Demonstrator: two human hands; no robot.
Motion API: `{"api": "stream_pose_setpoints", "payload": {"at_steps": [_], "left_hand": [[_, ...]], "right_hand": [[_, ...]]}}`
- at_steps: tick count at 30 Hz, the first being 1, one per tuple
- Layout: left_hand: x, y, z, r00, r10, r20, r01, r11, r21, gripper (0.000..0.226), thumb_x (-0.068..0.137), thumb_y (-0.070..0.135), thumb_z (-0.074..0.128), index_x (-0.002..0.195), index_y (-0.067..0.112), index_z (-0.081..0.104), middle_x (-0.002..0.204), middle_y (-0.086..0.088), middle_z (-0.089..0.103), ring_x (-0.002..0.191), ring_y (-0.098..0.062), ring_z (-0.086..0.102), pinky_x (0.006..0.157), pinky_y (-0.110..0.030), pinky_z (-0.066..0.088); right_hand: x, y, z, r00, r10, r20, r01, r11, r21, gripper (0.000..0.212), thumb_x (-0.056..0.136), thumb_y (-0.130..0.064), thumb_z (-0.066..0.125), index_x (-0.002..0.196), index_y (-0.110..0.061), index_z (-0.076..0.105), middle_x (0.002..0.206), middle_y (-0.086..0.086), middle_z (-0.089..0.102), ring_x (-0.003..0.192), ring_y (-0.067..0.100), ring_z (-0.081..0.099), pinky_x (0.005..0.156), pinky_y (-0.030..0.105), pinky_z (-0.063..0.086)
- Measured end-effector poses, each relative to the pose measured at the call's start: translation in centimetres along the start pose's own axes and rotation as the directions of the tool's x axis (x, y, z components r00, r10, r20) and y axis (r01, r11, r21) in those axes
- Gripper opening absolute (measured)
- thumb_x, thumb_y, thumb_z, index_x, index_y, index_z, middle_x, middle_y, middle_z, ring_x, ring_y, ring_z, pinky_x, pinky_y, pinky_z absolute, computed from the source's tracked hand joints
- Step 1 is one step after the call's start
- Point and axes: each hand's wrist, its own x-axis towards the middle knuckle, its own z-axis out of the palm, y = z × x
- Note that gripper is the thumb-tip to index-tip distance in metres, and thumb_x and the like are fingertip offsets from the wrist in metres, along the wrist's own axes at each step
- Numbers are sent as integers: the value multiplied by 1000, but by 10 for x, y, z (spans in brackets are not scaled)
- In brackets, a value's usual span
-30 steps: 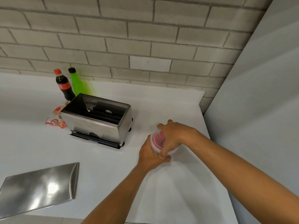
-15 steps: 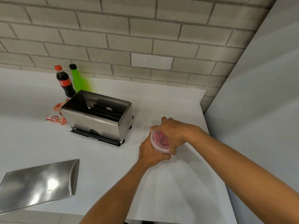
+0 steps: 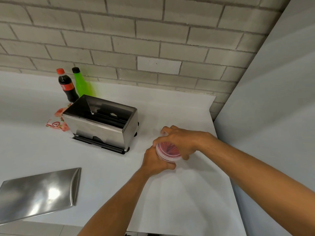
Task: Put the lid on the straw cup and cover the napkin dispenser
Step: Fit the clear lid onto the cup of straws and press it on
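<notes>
A clear straw cup point(image 3: 167, 151) full of red straws stands on the white counter, right of centre. My left hand point(image 3: 156, 163) wraps its near side. My right hand point(image 3: 180, 141) grips its clear lid from above and behind; the lid lies over the cup's mouth. The steel napkin dispenser point(image 3: 104, 126) sits to the left with its top uncovered and dark inside. Its shiny steel cover point(image 3: 40, 193) lies flat at the counter's near left edge.
A cola bottle point(image 3: 65, 86) and a green bottle point(image 3: 82, 84) stand against the brick wall behind the dispenser. A red-and-white snack packet point(image 3: 57, 122) lies to its left. A grey wall panel point(image 3: 272, 116) bounds the counter on the right.
My right hand has shifted round the lid, so more of the red straws shows through it. Cup and left hand stay in place. The head camera has moved slightly.
</notes>
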Motion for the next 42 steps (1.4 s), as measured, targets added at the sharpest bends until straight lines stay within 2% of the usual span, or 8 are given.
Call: {"api": "stream_pose_setpoints", "payload": {"at_steps": [7, 11, 14, 18, 24, 29, 36, 42], "left_hand": [[0, 0, 0, 1000, 25, 11, -25, 1000, -19, 93, 39, 31, 103, 123, 35, 64, 107, 15, 74, 95, -5, 73, 72, -16, 59], [-2, 2, 0, 999, 38, 9, -37, 999, -32, 100, 39, 38, 103, 129, 37, 61, 113, 18, 73, 101, -2, 72, 80, -19, 61], [-2, 4, 0, 999, 22, 27, -22, 1000, 2, 95, 37, 39, 101, 123, 40, 61, 109, 18, 73, 95, -2, 73, 78, -24, 63], [-2, 4, 0, 999, -17, 29, 17, 1000, -7, 91, 34, 40, 101, 113, 51, 58, 104, 22, 72, 90, 9, 69, 71, -16, 61], [-3, 3, -2, 999, -34, 25, 35, 999, -37, 89, 34, 41, 102, 110, 52, 58, 104, 24, 71, 93, 10, 68, 72, -11, 57], [-5, 7, -2, 999, -20, 35, 21, 999, -44, 90, 35, 41, 100, 112, 54, 54, 109, 23, 69, 97, 5, 68, 74, -9, 56], [-3, 4, -3, 999, -26, 42, 28, 999, -42, 96, 33, 36, 102, 120, 45, 61, 107, 20, 74, 95, -2, 73, 76, -21, 63], [-5, 3, -4, 999, -18, 30, 19, 999, -35, 99, 35, 34, 102, 126, 37, 62, 109, 17, 75, 96, -2, 73, 78, -24, 63]], "right_hand": [[-3, 0, -4, 1000, -11, -7, 11, 1000, -4, 125, 57, -8, 97, 153, -52, 30, 149, 0, 30, 135, 27, 34, 90, 47, 58], [-3, -3, 4, 992, 103, -72, -95, 990, 105, 142, 49, -59, 95, 160, -46, 8, 156, 2, 29, 142, 25, 33, 103, 46, 51], [0, -6, 8, 974, 208, -90, -196, 972, 129, 139, 49, -79, 82, 162, -37, 11, 152, 6, 36, 132, 30, 48, 88, 37, 50], [1, -8, 8, 973, 215, -82, -202, 968, 151, 126, 54, -60, 89, 158, -35, 23, 136, 5, 41, 106, 23, 50, 66, 31, 48], [3, -11, -4, 985, 169, -33, -166, 984, 69, 125, 54, -48, 98, 156, -42, 27, 120, -3, 33, 118, 26, 50, 84, 42, 59], [3, -10, 1, 979, 192, -74, -184, 978, 96, 124, 46, -53, 97, 151, -40, 34, 116, -5, 38, 109, 23, 55, 71, 34, 56], [6, -18, 1, 953, 277, -119, -270, 960, 76, 110, 41, -72, 84, 135, -25, 51, 108, -4, 53, 89, 21, 60, 58, 29, 48], [7, -22, 2, 943, 309, -120, -299, 950, 92, 108, 45, -74, 82, 134, -22, 51, 110, -2, 55, 91, 22, 60, 59, 30, 48]]}}
